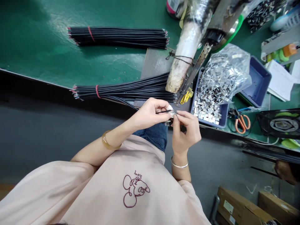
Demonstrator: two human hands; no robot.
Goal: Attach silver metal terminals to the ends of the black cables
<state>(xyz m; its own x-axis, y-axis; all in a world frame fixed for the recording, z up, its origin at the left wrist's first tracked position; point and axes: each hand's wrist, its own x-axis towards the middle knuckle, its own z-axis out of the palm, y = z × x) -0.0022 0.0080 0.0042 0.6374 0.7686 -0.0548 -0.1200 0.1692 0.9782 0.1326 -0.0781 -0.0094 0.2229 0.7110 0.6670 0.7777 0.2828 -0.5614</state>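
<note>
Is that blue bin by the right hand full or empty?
Well filled: silver metal pieces crowd the blue bin, and a clear bag holding more lies over it.

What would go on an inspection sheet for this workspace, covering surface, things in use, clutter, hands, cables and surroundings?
Surface: green table, grey plate on it.
Things in use: black cable; metal parts in a blue box.
Clutter: yellow clips, orange-handled tool, papers.
Hands: left hand grips the black cable; right hand is at its tip, what it pinches too small to tell.
Cables: two black bundles, far and near, each tied with a red band.
Surroundings: grey floor, cardboard boxes at lower right.
</note>
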